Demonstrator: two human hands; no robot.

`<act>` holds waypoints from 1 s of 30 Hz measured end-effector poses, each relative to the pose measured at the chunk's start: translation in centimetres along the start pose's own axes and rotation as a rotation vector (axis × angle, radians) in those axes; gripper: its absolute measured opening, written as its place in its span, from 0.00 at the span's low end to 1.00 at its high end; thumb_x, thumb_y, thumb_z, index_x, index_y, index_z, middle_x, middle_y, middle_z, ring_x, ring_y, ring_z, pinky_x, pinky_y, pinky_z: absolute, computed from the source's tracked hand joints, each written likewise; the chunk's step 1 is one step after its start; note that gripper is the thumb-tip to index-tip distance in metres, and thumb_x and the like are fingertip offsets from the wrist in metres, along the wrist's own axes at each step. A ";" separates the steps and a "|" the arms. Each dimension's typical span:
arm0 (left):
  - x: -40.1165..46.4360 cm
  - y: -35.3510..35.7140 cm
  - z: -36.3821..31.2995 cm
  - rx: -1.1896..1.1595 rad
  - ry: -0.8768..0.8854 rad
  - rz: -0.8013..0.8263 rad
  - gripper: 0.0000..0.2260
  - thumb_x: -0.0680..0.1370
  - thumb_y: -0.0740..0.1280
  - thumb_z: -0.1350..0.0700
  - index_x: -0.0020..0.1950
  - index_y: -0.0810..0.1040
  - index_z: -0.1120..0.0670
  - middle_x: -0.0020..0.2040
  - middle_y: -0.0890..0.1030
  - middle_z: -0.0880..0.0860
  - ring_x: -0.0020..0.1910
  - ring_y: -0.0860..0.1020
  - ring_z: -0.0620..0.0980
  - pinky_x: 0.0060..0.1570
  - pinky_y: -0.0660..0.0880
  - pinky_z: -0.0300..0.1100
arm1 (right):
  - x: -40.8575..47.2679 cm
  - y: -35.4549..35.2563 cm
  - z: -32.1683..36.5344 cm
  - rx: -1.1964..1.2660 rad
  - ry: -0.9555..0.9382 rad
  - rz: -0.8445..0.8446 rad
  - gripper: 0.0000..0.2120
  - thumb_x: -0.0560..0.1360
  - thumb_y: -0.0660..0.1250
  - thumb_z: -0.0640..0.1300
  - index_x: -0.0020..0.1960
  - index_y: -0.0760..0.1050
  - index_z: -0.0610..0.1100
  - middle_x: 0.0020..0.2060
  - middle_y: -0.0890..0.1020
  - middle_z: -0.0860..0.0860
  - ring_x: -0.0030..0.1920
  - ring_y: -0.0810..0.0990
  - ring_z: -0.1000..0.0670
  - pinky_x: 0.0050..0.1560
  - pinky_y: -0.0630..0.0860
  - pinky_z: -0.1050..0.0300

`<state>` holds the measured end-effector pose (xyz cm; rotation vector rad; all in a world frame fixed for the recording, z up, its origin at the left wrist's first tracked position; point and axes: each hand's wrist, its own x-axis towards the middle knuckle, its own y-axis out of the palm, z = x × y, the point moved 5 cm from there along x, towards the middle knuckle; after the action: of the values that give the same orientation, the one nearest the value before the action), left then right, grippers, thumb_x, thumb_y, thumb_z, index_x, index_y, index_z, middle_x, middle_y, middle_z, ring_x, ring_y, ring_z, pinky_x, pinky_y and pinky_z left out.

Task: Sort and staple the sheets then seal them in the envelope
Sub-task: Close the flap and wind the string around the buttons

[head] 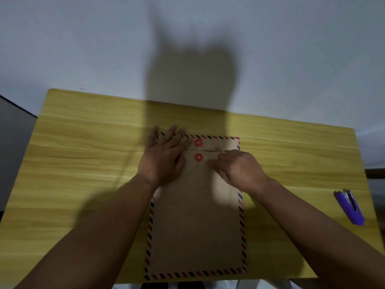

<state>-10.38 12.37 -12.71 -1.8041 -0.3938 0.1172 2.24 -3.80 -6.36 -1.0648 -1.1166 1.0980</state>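
Observation:
A brown envelope [195,222] with a red-and-blue striped border lies flat on the yellow wooden table [83,155], its flap folded down at the far end. Two red button discs sit there, one on the flap [198,142] and one below it [198,157]. A thin white string [221,147] runs around them and off to the right. My left hand [164,157] lies flat, fingers spread, pressing the envelope's upper left corner. My right hand [239,170] pinches the string just right of the lower disc. No loose sheets are visible.
A purple stapler [350,207] lies near the table's right edge, well apart from the envelope. A grey wall rises behind the table, with my shadow on it. A dark grey surface [14,147] stands beside the table's left edge.

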 end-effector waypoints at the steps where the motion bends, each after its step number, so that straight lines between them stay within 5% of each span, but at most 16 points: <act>1: 0.0 0.0 0.0 0.004 -0.002 -0.003 0.24 0.83 0.54 0.47 0.77 0.74 0.46 0.80 0.69 0.51 0.82 0.64 0.54 0.79 0.52 0.67 | -0.2 -0.1 0.2 -0.013 -0.013 -0.013 0.12 0.82 0.64 0.43 0.43 0.83 0.45 0.30 0.76 0.49 0.31 0.77 0.44 0.30 0.72 0.54; 6: 0.0 0.1 0.1 0.015 -0.011 -0.005 0.24 0.83 0.54 0.47 0.77 0.73 0.45 0.81 0.69 0.50 0.82 0.63 0.53 0.79 0.52 0.67 | -1.2 0.3 1.1 -0.034 -0.045 0.043 0.07 0.77 0.71 0.40 0.40 0.81 0.45 0.30 0.77 0.49 0.30 0.77 0.44 0.30 0.76 0.52; 10: 0.0 0.2 0.1 0.015 -0.009 -0.010 0.24 0.82 0.54 0.48 0.78 0.73 0.45 0.81 0.69 0.50 0.82 0.63 0.53 0.79 0.52 0.66 | -1.0 0.7 2.1 -0.042 -0.051 0.131 0.02 0.72 0.73 0.40 0.41 0.82 0.45 0.30 0.77 0.51 0.29 0.75 0.46 0.32 0.69 0.56; 17: 0.1 0.1 0.5 -0.021 0.004 0.002 0.26 0.80 0.53 0.51 0.77 0.73 0.46 0.80 0.69 0.50 0.82 0.64 0.52 0.79 0.52 0.67 | 2.1 2.7 4.6 0.012 -0.054 0.161 0.08 0.65 0.77 0.38 0.39 0.79 0.44 0.32 0.80 0.48 0.28 0.80 0.44 0.26 0.68 0.58; 23: 0.2 0.1 0.7 -0.064 0.015 -0.002 0.26 0.80 0.55 0.51 0.78 0.72 0.48 0.80 0.69 0.49 0.81 0.64 0.53 0.78 0.53 0.68 | 7.8 2.1 4.0 -0.073 -0.110 0.117 0.03 0.71 0.69 0.38 0.42 0.81 0.44 0.36 0.84 0.46 0.29 0.82 0.44 0.28 0.60 0.58; 26: 0.2 0.1 0.8 -0.064 0.005 -0.012 0.26 0.79 0.56 0.52 0.78 0.72 0.49 0.80 0.70 0.49 0.81 0.64 0.52 0.78 0.54 0.68 | 8.2 2.1 3.2 -0.115 -0.120 0.123 0.09 0.73 0.61 0.41 0.43 0.80 0.45 0.36 0.84 0.48 0.29 0.82 0.45 0.30 0.58 0.57; 30: 0.2 -0.1 0.5 -0.041 0.013 -0.025 0.26 0.79 0.55 0.52 0.76 0.74 0.47 0.79 0.72 0.50 0.80 0.66 0.53 0.77 0.56 0.69 | 7.6 1.5 0.2 -0.055 0.085 0.174 0.05 0.77 0.70 0.46 0.51 0.81 0.45 0.43 0.85 0.48 0.39 0.85 0.41 0.33 0.68 0.54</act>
<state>-10.35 12.95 -12.76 -1.8388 -0.4126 0.0805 2.62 3.92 -6.81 -1.2592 -1.0050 1.1524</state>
